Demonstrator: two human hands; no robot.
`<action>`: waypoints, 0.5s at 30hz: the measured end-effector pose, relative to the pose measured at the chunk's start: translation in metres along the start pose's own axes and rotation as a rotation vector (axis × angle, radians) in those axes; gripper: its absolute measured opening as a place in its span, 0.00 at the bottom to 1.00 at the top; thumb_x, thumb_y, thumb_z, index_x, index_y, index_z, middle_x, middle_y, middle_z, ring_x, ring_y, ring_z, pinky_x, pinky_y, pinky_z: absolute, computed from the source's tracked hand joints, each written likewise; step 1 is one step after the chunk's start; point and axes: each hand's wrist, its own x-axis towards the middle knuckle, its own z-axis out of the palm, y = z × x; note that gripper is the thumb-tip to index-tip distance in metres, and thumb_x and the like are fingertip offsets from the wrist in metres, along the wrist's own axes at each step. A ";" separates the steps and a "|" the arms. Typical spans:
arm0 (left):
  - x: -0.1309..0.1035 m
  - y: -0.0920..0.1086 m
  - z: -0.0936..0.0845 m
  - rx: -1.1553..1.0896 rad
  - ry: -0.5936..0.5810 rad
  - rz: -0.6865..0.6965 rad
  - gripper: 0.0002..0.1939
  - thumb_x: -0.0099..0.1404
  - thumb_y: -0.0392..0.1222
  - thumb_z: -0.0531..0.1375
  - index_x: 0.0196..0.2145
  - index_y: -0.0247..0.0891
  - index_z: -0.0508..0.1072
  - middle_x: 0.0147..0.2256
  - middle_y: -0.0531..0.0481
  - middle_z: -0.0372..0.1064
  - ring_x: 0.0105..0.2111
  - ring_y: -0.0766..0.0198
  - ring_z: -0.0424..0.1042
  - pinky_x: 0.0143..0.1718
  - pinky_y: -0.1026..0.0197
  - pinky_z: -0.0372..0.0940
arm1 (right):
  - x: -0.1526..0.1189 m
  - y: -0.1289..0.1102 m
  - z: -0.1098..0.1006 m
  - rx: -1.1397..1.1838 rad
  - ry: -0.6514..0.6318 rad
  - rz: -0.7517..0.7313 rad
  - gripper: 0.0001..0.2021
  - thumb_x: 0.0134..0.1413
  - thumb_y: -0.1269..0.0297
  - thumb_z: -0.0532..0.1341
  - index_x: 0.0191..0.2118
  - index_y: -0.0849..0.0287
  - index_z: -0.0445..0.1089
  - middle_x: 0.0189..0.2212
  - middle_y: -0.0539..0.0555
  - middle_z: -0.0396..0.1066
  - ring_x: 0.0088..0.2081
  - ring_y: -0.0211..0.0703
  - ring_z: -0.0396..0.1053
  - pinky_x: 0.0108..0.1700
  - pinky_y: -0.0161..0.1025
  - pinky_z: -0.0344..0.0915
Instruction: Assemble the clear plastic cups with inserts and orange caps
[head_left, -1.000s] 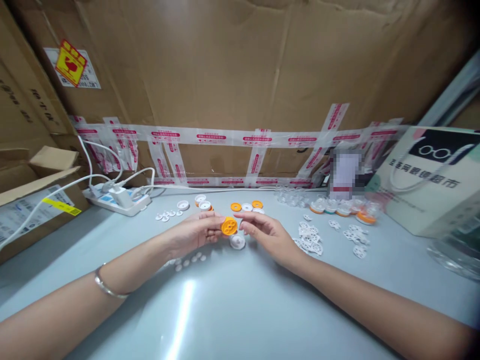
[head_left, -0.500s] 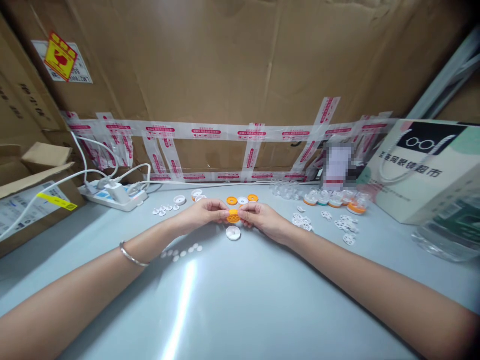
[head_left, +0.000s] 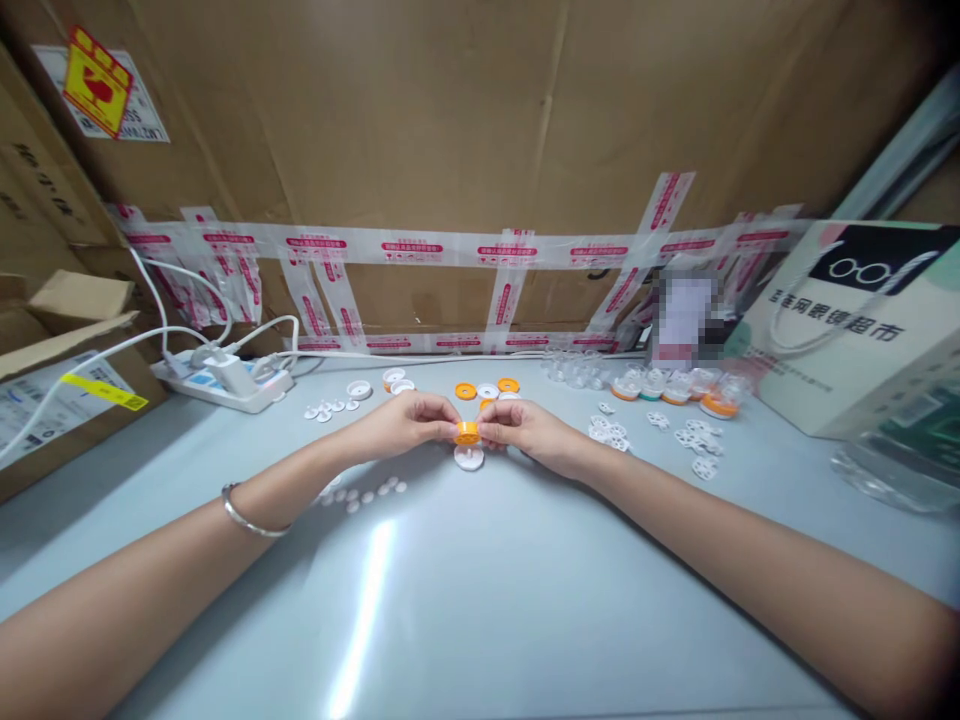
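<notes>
Between my left hand point(head_left: 416, 420) and my right hand point(head_left: 525, 432) is an orange round plastic part point(head_left: 467, 433), pinched at its two sides by fingers and thumbs. It sits just above a white round part point(head_left: 469, 459) with a short upright post, on the table; whether the two touch I cannot tell. Orange rings point(head_left: 466, 391) and white rings point(head_left: 487, 391) lie just behind my hands. Small white discs point(head_left: 365, 497) are scattered near my left forearm. White perforated discs point(head_left: 609, 432) lie beyond my right wrist.
Small white stemmed pieces point(head_left: 325, 411) and a power strip point(head_left: 225, 385) with cables are on the left, beside an open carton point(head_left: 82, 390). Clear domes point(head_left: 574, 369), assembled round pieces point(head_left: 720, 403), a paper bag point(head_left: 847, 330) and a plastic bottle point(head_left: 900, 470) stand right. A large cardboard box point(head_left: 450, 120) walls the back.
The orange part has come down closer over the white part, which now shows its upright post. Both hands keep their pinch. The camera view has shifted slightly.
</notes>
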 end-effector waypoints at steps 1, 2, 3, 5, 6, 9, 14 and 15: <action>-0.001 0.001 0.000 0.012 0.005 0.003 0.10 0.58 0.45 0.59 0.33 0.36 0.73 0.30 0.51 0.72 0.31 0.65 0.68 0.34 0.65 0.61 | -0.001 0.000 0.000 -0.003 0.000 0.002 0.16 0.39 0.52 0.66 0.27 0.62 0.68 0.22 0.46 0.64 0.25 0.32 0.60 0.31 0.33 0.57; -0.001 0.001 0.001 0.030 0.011 0.009 0.10 0.58 0.45 0.59 0.33 0.36 0.74 0.30 0.51 0.72 0.32 0.65 0.68 0.35 0.65 0.61 | -0.001 -0.001 0.001 -0.005 0.000 0.003 0.16 0.39 0.52 0.66 0.27 0.62 0.68 0.22 0.46 0.64 0.25 0.32 0.60 0.31 0.33 0.57; -0.001 0.001 0.001 0.053 0.019 0.016 0.10 0.58 0.45 0.59 0.32 0.36 0.74 0.31 0.51 0.72 0.32 0.65 0.68 0.35 0.65 0.61 | -0.001 -0.001 0.001 -0.007 0.000 0.005 0.16 0.39 0.52 0.66 0.27 0.62 0.68 0.22 0.46 0.64 0.25 0.32 0.60 0.32 0.33 0.57; -0.001 0.000 0.001 0.104 0.029 0.032 0.10 0.59 0.45 0.58 0.33 0.36 0.74 0.31 0.51 0.73 0.32 0.64 0.69 0.35 0.65 0.61 | -0.002 -0.002 0.002 -0.009 0.002 0.007 0.16 0.38 0.52 0.66 0.27 0.61 0.68 0.22 0.46 0.64 0.26 0.32 0.60 0.32 0.34 0.57; -0.001 0.000 0.002 0.125 0.029 0.038 0.11 0.59 0.46 0.57 0.33 0.36 0.74 0.31 0.51 0.73 0.32 0.64 0.69 0.35 0.65 0.61 | -0.002 -0.002 0.002 -0.011 0.002 0.007 0.16 0.38 0.52 0.66 0.27 0.61 0.68 0.22 0.46 0.64 0.26 0.33 0.60 0.32 0.34 0.57; -0.001 -0.002 0.002 0.144 0.018 0.042 0.14 0.60 0.48 0.56 0.34 0.35 0.73 0.31 0.50 0.72 0.32 0.63 0.69 0.34 0.64 0.62 | -0.002 -0.003 0.003 -0.015 0.004 0.006 0.16 0.37 0.52 0.67 0.27 0.60 0.68 0.21 0.46 0.63 0.26 0.33 0.59 0.32 0.34 0.57; -0.001 -0.002 0.003 0.137 0.022 0.047 0.14 0.60 0.49 0.55 0.34 0.35 0.72 0.31 0.50 0.72 0.32 0.64 0.68 0.34 0.64 0.61 | -0.002 -0.001 0.002 -0.009 0.017 -0.008 0.17 0.38 0.51 0.66 0.27 0.61 0.68 0.22 0.46 0.64 0.26 0.33 0.60 0.33 0.34 0.58; -0.001 -0.003 0.004 0.135 0.024 0.051 0.14 0.60 0.49 0.55 0.34 0.35 0.72 0.31 0.50 0.71 0.31 0.64 0.68 0.34 0.64 0.61 | -0.001 0.000 0.002 -0.007 0.020 -0.011 0.17 0.38 0.51 0.66 0.27 0.61 0.68 0.22 0.46 0.64 0.26 0.33 0.60 0.33 0.35 0.58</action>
